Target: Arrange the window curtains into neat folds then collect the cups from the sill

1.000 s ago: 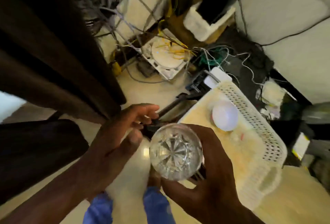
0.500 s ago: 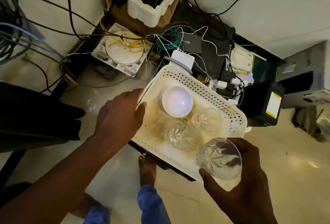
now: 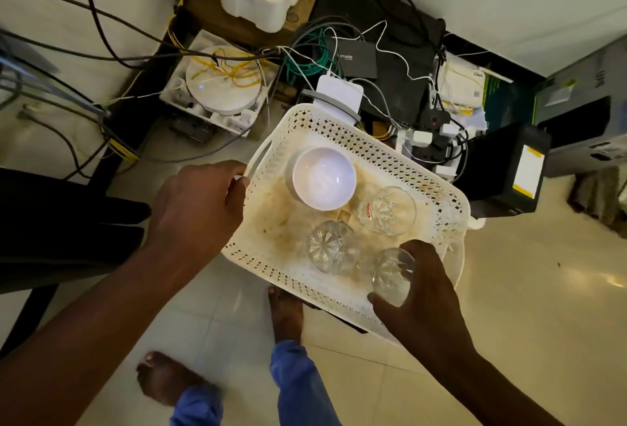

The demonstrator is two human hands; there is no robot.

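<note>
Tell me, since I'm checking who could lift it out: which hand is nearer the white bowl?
Left. The left hand grips the basket's handle just beside the white bowl. The right hand holds a glass at the basket's near corner, two glasses away.

We see bare basket floor point(image 3: 271, 225) open at the left-centre. The white bowl point(image 3: 324, 177) and two glasses point(image 3: 386, 210) point(image 3: 330, 246) crowd the right half; cable tangle point(image 3: 305, 56) blocks beyond the far rim.

Basket point(image 3: 271, 249) on floor; bowl point(image 3: 324, 178) at far end inside, three glasses point(image 3: 386, 210) nearer; cables point(image 3: 319, 52) behind.
</note>
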